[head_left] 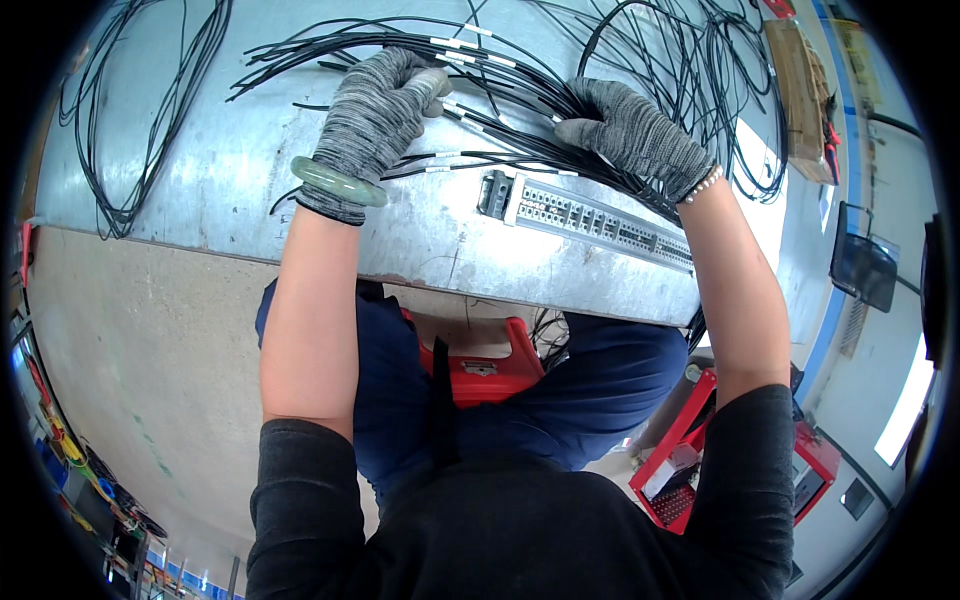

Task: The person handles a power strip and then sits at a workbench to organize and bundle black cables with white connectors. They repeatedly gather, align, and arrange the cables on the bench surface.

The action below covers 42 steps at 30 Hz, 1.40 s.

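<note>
A bundle of black wires [520,75] with white marker sleeves lies across the metal table. My left hand [380,110], in a grey knit glove, is closed at the bundle, thumb and fingers pinched near the loose ends. Farther right, my right hand [630,130], gloved alike, is wrapped round the same bundle. Several wires hang below the main bunch, between the two hands. Just beneath them rests a terminal block strip [600,222] on a rail, a dark end piece at its left. Part of the bundle is hidden under my right hand and forearm.
Loose coils of black wire lie at the table's far left [135,130] and far right [690,70]. A cardboard box [800,100] stands at the right edge. Below the table are a red stool [490,375] and a red bin [680,460].
</note>
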Motion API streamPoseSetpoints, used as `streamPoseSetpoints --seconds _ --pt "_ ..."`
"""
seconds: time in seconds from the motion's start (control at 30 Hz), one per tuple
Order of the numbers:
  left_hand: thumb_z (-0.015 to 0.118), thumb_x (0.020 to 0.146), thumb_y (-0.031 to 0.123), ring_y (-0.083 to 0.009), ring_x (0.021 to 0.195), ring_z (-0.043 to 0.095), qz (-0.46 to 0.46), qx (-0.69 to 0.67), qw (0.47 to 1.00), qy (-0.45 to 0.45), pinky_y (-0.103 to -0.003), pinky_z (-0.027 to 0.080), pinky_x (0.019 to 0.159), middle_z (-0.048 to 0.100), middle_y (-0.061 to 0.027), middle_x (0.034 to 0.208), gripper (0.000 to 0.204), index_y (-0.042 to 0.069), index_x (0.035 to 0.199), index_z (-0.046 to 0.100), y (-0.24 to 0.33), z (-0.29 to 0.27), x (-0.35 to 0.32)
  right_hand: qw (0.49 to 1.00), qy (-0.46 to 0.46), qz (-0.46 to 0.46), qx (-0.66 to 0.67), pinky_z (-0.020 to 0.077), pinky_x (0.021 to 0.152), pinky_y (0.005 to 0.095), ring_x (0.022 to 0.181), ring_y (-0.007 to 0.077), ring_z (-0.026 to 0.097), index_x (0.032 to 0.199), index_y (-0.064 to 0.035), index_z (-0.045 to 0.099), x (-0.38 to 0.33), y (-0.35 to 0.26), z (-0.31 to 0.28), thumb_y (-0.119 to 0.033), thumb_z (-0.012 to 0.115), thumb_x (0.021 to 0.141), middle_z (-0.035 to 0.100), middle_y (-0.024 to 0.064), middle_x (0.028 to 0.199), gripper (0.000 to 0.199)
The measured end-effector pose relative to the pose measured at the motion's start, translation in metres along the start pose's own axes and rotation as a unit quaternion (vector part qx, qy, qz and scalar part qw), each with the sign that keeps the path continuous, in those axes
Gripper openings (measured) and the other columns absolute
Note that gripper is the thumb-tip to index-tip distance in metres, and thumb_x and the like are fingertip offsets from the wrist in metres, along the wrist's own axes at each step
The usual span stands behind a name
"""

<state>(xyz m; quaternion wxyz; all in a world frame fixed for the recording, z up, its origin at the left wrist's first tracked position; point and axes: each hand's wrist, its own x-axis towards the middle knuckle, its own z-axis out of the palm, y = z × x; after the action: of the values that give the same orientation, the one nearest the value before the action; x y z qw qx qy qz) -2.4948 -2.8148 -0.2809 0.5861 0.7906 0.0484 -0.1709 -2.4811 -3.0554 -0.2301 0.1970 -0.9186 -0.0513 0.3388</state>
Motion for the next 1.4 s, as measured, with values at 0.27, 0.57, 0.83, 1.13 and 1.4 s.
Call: streamPoseSetpoints --seconds 0.27,0.57,0.83,1.13,1.4 --pt "0.059 0.087 0.032 -0.0087 0.066 0.054 -0.011 0.005 0.999 0.03 -0.022 0.048 0.061 0.063 -0.0023 0.078 0.027 0.009 0.097 0.068 0.005 0.001 -0.001 0.994 0.058 -0.03 -0.091 0.049 0.086 0.0353 0.087 0.0257 0.064 0.105 -0.0009 0.062 0.012 -0.024 0.012 -0.031 0.064 0.08 0.066 0.0164 0.09 0.039" --pt "0.056 0.09 0.028 -0.0095 0.078 0.061 -0.046 0.056 0.997 0.001 -0.023 0.048 0.063 0.067 -0.0032 0.091 0.026 0.006 0.099 0.065 0.004 -0.005 0.001 0.992 0.018 -0.018 -0.12 0.0494 0.084 0.0372 0.089 0.0265 0.064 0.1 -0.0059 0.064 0.022 -0.027 0.015 -0.035 0.069 0.076 0.066 0.0128 0.09 0.038" --pt "0.056 0.09 0.025 -0.0087 0.074 0.059 -0.011 0.01 1.0 0.02 -0.024 0.047 0.061 0.066 -0.0031 0.083 0.023 0.005 0.096 0.067 0.002 -0.002 -0.002 0.988 0.035 -0.019 -0.147 0.0496 0.082 0.0377 0.085 0.0253 0.064 0.097 -0.0043 0.063 0.024 -0.026 0.023 -0.037 0.061 0.083 0.065 0.0126 0.087 0.036" --pt "0.06 0.089 0.026 -0.0116 0.073 0.061 0.005 0.091 0.996 0.026 -0.027 0.049 0.065 0.065 -0.0066 0.082 0.027 0.001 0.099 0.064 -0.008 -0.006 0.006 0.99 0.045 -0.021 -0.132 0.0488 0.081 0.0386 0.084 0.0263 0.063 0.1 -0.0037 0.06 0.017 -0.029 0.016 -0.034 0.057 0.087 0.064 0.0141 0.085 0.033" --pt "0.059 0.089 0.029 -0.0144 0.078 0.06 0.031 0.162 0.985 0.048 -0.03 0.048 0.076 0.067 -0.0072 0.083 0.029 0.003 0.102 0.065 -0.009 -0.006 0.005 0.983 0.084 -0.036 -0.156 0.049 0.081 0.0392 0.084 0.0274 0.063 0.101 -0.0043 0.061 0.022 -0.024 0.023 -0.03 0.054 0.089 0.065 0.0144 0.085 0.029"
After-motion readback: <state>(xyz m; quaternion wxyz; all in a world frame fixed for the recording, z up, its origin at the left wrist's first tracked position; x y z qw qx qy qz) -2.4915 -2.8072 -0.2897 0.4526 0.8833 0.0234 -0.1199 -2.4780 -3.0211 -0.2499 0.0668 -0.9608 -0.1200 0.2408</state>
